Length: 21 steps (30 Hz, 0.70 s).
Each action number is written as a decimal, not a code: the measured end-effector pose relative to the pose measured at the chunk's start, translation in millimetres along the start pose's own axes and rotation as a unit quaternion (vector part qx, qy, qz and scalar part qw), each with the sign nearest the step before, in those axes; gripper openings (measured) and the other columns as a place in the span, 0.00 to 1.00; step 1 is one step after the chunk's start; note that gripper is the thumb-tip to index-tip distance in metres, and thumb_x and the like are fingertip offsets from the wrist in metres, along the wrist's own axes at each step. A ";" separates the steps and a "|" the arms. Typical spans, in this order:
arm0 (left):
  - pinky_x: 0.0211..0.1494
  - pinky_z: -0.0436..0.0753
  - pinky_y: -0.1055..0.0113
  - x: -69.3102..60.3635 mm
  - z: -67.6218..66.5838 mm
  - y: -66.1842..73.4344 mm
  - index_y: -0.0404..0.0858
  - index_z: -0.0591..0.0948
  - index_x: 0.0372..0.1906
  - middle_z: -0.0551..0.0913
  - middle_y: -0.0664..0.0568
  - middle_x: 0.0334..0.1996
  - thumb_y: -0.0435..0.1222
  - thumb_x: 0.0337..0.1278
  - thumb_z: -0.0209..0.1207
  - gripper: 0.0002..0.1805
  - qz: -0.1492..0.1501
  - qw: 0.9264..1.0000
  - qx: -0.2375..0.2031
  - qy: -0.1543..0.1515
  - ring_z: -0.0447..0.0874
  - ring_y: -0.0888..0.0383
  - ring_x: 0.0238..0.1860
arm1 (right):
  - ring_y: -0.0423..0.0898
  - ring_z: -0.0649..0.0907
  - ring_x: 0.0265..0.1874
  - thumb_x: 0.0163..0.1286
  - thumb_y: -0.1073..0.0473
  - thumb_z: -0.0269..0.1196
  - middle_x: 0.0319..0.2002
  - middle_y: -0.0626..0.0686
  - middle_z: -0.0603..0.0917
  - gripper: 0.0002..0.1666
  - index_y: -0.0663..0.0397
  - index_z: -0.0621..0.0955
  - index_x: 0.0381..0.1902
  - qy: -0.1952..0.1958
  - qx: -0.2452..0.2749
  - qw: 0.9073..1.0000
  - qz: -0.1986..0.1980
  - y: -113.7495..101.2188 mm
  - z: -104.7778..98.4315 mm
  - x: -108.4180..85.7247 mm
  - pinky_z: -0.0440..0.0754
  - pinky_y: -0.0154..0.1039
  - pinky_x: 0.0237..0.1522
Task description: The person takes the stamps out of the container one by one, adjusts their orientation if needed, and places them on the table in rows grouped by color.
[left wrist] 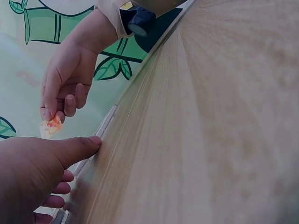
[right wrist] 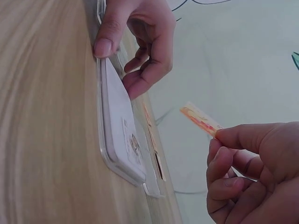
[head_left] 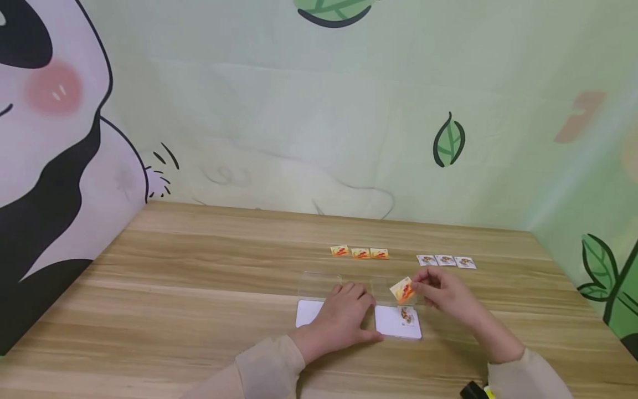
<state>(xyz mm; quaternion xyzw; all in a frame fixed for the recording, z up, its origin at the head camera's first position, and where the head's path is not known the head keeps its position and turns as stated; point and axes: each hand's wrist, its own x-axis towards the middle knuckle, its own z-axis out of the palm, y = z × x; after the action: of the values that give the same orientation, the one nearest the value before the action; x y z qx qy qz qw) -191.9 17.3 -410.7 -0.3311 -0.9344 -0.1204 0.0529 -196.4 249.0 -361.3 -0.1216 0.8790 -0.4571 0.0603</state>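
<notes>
My right hand point(head_left: 448, 293) pinches a small orange picture card point(head_left: 402, 290) between thumb and index finger, raised above the right-hand clear plastic case point(head_left: 390, 328). That case lies opened on the table, its white base toward me, with a small brown-and-white picture card point(head_left: 406, 316) on the base's right part. My left hand point(head_left: 341, 318) holds the case's left end, thumb on the near corner point(right wrist: 102, 56) and index finger by the far edge. Partly hidden beneath the left hand is a second opened clear case point(head_left: 306, 313), also with a white base.
On the wooden table point(head_left: 199, 310), a row of three orange picture cards point(head_left: 360, 253) lies behind the cases. Three brown-and-white picture cards point(head_left: 445, 260) lie to their right. A printed wall hanging point(head_left: 279, 138) stands along the back edge.
</notes>
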 end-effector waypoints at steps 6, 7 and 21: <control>0.66 0.71 0.53 -0.1 1.1 -1.0 0.44 0.79 0.50 0.77 0.53 0.54 0.63 0.45 0.64 0.32 0.002 1.000 0.000 0.001 0.72 0.55 0.59 | 0.38 0.70 0.19 0.70 0.63 0.58 0.25 0.52 0.72 0.12 0.70 0.75 0.42 0.029 0.010 0.999 0.015 1.4 -2.6 6.0 0.70 0.30 0.18; 0.66 0.71 0.53 -0.1 1.0 -1.1 0.44 0.80 0.50 0.77 0.53 0.54 0.63 0.45 0.64 0.32 0.003 1.000 0.001 0.003 0.72 0.55 0.59 | 0.38 0.70 0.19 0.70 0.63 0.57 0.25 0.52 0.73 0.11 0.70 0.75 0.42 0.032 0.012 0.999 0.015 1.8 -3.1 7.4 0.70 0.30 0.18; 0.67 0.70 0.52 -0.8 0.2 -0.6 0.45 0.79 0.51 0.77 0.53 0.54 0.63 0.46 0.64 0.33 0.003 1.000 0.003 0.002 0.71 0.54 0.59 | 0.38 0.72 0.20 0.71 0.61 0.57 0.25 0.48 0.74 0.15 0.71 0.75 0.45 0.074 0.022 0.996 0.051 7.3 -7.7 25.0 0.69 0.31 0.18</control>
<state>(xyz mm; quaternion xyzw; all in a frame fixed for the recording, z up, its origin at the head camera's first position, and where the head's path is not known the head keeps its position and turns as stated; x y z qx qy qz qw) -191.7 16.4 -411.2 -0.3336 -0.9336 -0.1180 0.0558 -223.3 252.4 -362.7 -0.0411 0.8759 -0.4804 0.0210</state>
